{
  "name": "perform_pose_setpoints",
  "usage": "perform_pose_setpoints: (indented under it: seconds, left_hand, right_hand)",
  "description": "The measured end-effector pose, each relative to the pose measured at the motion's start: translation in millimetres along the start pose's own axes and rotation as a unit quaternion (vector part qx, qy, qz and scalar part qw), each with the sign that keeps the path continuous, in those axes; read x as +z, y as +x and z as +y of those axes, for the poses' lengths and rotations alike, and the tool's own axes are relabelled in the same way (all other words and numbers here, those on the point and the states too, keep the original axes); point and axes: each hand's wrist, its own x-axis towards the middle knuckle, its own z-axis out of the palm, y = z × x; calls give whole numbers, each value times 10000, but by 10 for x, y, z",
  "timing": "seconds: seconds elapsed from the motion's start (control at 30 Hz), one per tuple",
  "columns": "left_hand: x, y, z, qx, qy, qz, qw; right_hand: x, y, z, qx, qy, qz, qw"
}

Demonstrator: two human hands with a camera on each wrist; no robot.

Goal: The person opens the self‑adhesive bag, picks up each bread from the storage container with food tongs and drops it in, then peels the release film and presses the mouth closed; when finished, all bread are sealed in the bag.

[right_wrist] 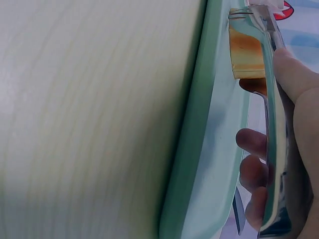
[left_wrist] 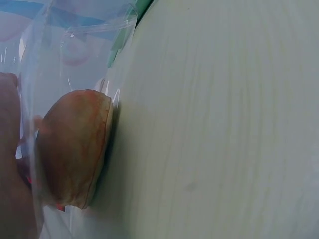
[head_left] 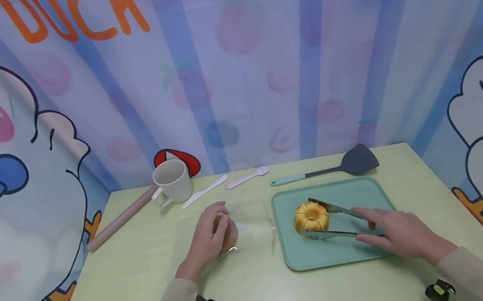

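Note:
On the left of the table, my left hand [head_left: 208, 233] curls over a round brown bun [head_left: 230, 234] inside a clear plastic bag [head_left: 253, 225]. The wrist view shows the bun [left_wrist: 77, 147] through the film, beside the hand at the left edge. Metal tongs [head_left: 337, 234] are gripped in my right hand [head_left: 401, 231], thumb on one arm and fingers on the other. Their tips lie on either side of a golden ring-shaped bread [head_left: 311, 217] on the green tray [head_left: 292, 260]. In the right wrist view, part of that bread [right_wrist: 246, 55] shows between the tong tips.
Behind the tray lies a spatula [head_left: 357, 160] with a dark head. A pale pink spoon [head_left: 247, 177] and a white knife [head_left: 204, 191] are along the back. A white mug [head_left: 173, 182] stands by a pink rolling stick [head_left: 122, 219]. A printed curtain [head_left: 252, 93] surrounds the table.

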Motion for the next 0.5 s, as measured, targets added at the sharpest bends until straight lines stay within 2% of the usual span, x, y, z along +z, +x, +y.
perform_pose_setpoints:
  seconds: [0.3, 0.5]
  left_hand:
    - [-8, 2, 18, -1, -57, -13, 10000]
    - [-15, 0, 6, -177, -87, -107, 9997]
  right_hand:
    - [-17, 8, -16, -319, -352, 383, 9981]
    - [-49, 75, -60, -410, -437, 596, 9964]
